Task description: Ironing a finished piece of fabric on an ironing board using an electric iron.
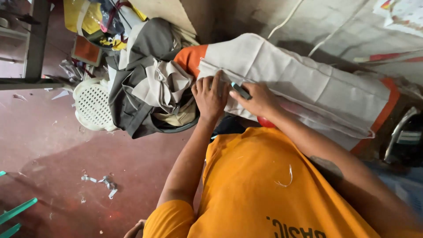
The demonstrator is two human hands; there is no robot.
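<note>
Cloth axis: beige cloth [299,83] runs upper left to lower right.
Left hand [210,98]: fingers flat, slightly spread on cloth.
Right hand [260,100]: pinches small dark tool [241,91]; tip hidden.

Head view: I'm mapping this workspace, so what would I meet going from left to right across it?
Green plastic edge → fabric scraps on the floor → white perforated basket → heap of grey and beige cloth → left hand → small blue tool → right hand → beige, orange-trimmed fabric.
</note>
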